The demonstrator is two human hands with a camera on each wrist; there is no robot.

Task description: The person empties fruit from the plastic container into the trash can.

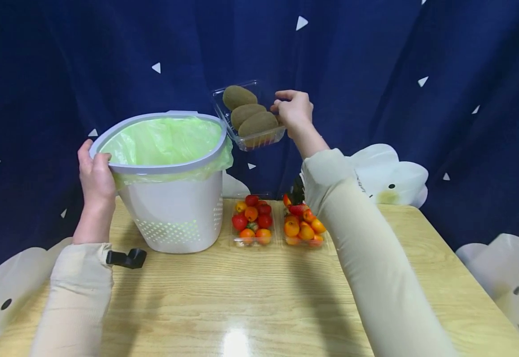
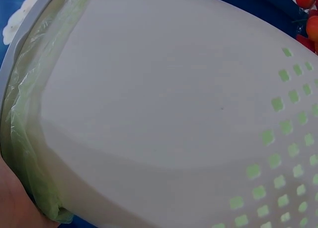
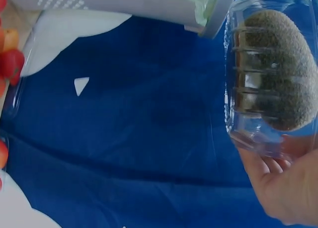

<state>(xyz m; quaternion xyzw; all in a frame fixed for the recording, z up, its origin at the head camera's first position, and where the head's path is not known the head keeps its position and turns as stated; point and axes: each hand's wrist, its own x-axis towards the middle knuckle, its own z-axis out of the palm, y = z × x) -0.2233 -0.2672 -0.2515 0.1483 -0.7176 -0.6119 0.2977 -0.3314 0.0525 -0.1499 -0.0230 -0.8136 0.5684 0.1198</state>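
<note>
My left hand (image 1: pixel 97 176) grips the left side of the rim of a pale grey waste bin (image 1: pixel 174 208), which is lined with a light green plastic bag (image 1: pixel 165 141). The bin stands tilted a little on the table. In my right hand (image 1: pixel 296 111) is a clear plastic tray (image 1: pixel 261 142) holding several brown kiwis (image 1: pixel 246 115), raised beside the bin's right rim. The right wrist view shows the right hand (image 3: pixel 283 183) at the end of the tray, with a fuzzy kiwi (image 3: pixel 285 69) against its wall.
Two clear boxes stand right of the bin: one with red and orange fruits (image 1: pixel 251 218), one with mostly orange fruits (image 1: pixel 304 225), partly behind the right sleeve. The wooden table (image 1: pixel 223 297) runs back to a dark blue curtain (image 1: pixel 375 59) with white cloud shapes.
</note>
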